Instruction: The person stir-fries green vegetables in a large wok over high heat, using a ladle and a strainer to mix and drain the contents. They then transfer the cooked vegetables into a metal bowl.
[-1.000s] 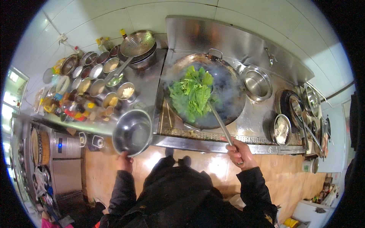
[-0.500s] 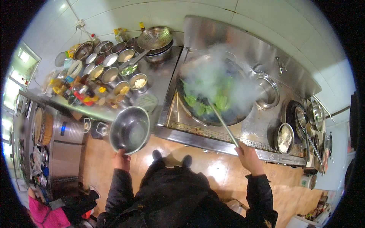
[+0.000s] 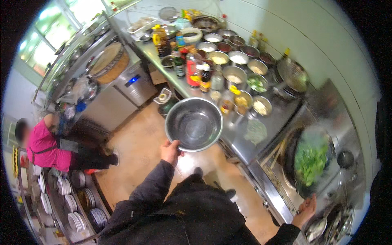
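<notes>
My left hand (image 3: 170, 152) grips the near rim of a round metal bowl (image 3: 193, 139), thumb at the edge. It hangs above the floor beside the counter, with no food visible in it. At the right, leafy greens (image 3: 312, 163) steam in a large dark wok (image 3: 289, 157) on the stove. My right hand (image 3: 306, 209) is closed at the wok's near side, around the end of a long ladle handle. The ladle (image 3: 345, 159) has its dark head to the right of the greens, apart from them. Part of my right grip is blurred.
Bottles (image 3: 192, 69) and ingredient bowls (image 3: 238, 57) crowd the steel counter (image 3: 241, 139). A strainer (image 3: 295, 73) rests at its far right. On the left, a person in pink (image 3: 49, 147) bends near stacked plates (image 3: 76, 221). A round chopping block (image 3: 109, 63) sits on a steel cabinet.
My view has swung left, so the stove now lies at the right edge. The ladle head has left the greens and moved right. The bowl stays in my left hand.
</notes>
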Demonstrator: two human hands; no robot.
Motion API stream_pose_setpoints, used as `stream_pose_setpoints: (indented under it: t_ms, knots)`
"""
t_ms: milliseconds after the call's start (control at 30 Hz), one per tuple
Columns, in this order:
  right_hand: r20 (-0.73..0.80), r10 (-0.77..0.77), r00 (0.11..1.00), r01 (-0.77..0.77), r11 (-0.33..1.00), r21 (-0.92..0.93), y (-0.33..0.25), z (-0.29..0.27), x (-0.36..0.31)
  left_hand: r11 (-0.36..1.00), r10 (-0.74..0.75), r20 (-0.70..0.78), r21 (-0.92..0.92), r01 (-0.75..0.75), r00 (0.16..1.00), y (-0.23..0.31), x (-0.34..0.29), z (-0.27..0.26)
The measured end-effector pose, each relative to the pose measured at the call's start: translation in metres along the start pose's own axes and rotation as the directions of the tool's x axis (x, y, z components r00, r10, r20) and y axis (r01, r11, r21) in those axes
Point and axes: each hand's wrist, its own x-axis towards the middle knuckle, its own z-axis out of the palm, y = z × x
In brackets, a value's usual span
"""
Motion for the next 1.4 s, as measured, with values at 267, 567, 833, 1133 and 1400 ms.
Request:
stream_pose_setpoints:
  t_ms: [267, 567, 833, 1133, 1400]
  knots:
    - [-0.306, 0.091, 0.948, -0.004, 0.962, 0.273, -0.027, 0.108, -0.031, 0.995, -0.076, -0.136, -0.074, 0.066, 0.988, 0.071, 0.125, -0.052]
    - [-0.253, 0.074, 0.965, -0.016, 0.974, 0.226, -0.003, 0.18, 0.018, 0.989, 0.025, -0.258, -0.136, -0.062, 0.966, 0.157, 0.271, -0.074]
    - [-0.159, -0.277, 0.947, 0.266, 0.96, -0.086, 0.018, 0.241, 0.062, 0.967, 0.211, -0.38, -0.053, -0.249, 0.901, 0.278, 0.401, -0.107]
    - [-0.284, 0.066, 0.957, 0.045, 0.929, 0.367, -0.021, 0.351, -0.058, 0.932, 0.334, -0.332, -0.023, -0.361, 0.882, 0.45, 0.62, -0.073]
    - [-0.027, -0.433, 0.901, 0.34, 0.743, -0.576, 0.003, 0.333, -0.168, 0.971, 0.236, -0.144, 0.01, -0.237, 0.961, 0.496, 0.788, 0.028]
